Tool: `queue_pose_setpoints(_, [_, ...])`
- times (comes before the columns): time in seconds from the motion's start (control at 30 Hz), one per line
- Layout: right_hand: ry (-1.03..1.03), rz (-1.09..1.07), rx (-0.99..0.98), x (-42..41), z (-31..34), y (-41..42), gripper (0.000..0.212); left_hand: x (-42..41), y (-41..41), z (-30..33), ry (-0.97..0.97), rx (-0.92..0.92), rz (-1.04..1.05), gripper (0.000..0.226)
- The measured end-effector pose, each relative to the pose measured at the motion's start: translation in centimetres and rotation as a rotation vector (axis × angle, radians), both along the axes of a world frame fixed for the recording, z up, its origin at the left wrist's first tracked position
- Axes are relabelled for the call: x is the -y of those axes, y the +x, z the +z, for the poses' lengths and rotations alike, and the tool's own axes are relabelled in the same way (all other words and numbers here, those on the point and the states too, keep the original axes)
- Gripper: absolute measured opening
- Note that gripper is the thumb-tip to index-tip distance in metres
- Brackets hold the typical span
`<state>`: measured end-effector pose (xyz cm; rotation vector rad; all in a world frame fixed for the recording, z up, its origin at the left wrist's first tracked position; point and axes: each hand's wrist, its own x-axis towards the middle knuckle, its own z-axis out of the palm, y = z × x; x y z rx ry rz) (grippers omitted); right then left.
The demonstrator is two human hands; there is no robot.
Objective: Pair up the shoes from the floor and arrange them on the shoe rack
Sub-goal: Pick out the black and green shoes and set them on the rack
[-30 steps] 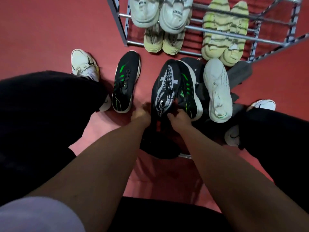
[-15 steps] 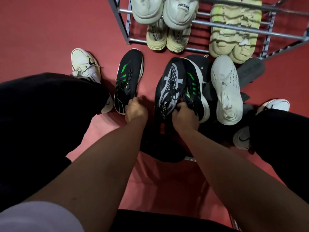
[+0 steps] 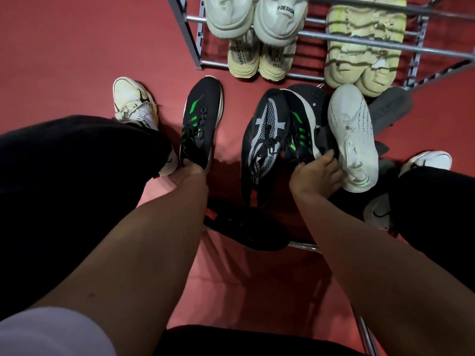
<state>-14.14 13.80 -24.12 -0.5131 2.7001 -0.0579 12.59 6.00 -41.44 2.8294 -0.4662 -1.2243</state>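
Left hand (image 3: 189, 173) reached green-striped shoe (image 3: 199, 124).

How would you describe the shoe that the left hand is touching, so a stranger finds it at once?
Start at the shoe rack and look to the floor below its left post. There lies a black shoe with green stripes, alone; the left hand touches its heel. Its twin is wedged in the pile.

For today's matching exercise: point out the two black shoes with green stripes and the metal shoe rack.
Left black green-striped shoe (image 3: 199, 124), head view, on its laces.
Right black green-striped shoe (image 3: 299, 129), head view, on its green stripes.
Metal shoe rack (image 3: 437, 51), head view, on a front rail.
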Motion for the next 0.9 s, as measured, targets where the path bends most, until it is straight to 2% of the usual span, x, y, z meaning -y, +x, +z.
queue_pose_setpoints(0.07, [0.075,-0.043,0.091,0.1,-0.2,-0.7,0.062,-0.1,-1.5,2.8,-0.032,-0.145,0.152,0.084])
queue_pose_setpoints(0.17, [0.074,-0.008,0.198,-0.1,-0.2,-1.9,0.049,-0.1,-5.8,10.6,-0.15,-0.34,0.253,0.052])
queue_pose_setpoints(0.2, [0.046,-0.001,0.231,-0.2,-0.1,-2.1,0.048,-0.1,-7.0,12.0,-0.169,-0.375,0.254,0.049])
queue_pose_setpoints(0.3, [-0.046,0.015,0.277,-0.4,1.2,-2.0,0.048,-0.3,-8.8,13.2,-0.172,-0.437,0.213,0.064])
queue_pose_setpoints(0.37, [-0.063,0.028,0.261,0.0,2.6,-1.9,0.045,0.1,-9.4,13.7,-0.145,-0.433,0.102,0.059])
queue_pose_setpoints(0.5, [-0.029,0.065,0.184,1.5,6.3,-2.4,0.047,1.9,-8.9,17.3,-0.076,-0.422,-0.332,0.031])
queue_pose_setpoints(0.57, [-0.025,0.078,0.158,1.9,8.9,-2.7,0.049,2.6,-8.6,19.9,0.033,-0.484,-0.406,0.024])
queue_pose_setpoints(0.67, [-0.056,-0.006,0.181,1.7,12.2,-3.1,0.052,2.4,-8.1,25.5,0.007,-0.568,-0.408,0.018])
queue_pose_setpoints(0.7, [-0.079,-0.042,0.204,1.4,13.2,-3.1,0.054,2.0,-8.1,27.5,-0.001,-0.589,-0.438,0.014])
queue_pose_setpoints(0.77, [-0.144,-0.125,0.284,0.5,15.2,-3.3,0.052,0.5,-8.3,31.3,-0.031,-0.661,-0.506,0.019])
queue_pose_setpoints(0.83, [-0.201,-0.216,0.444,-0.4,16.6,-3.5,0.045,-1.2,-8.4,33.0,-0.003,-0.714,-0.576,0.027])
queue_pose_setpoints(0.9, [-0.296,-0.332,0.642,-1.6,17.9,-3.3,0.037,-2.8,-8.4,34.0,0.068,-0.752,-0.674,0.025])
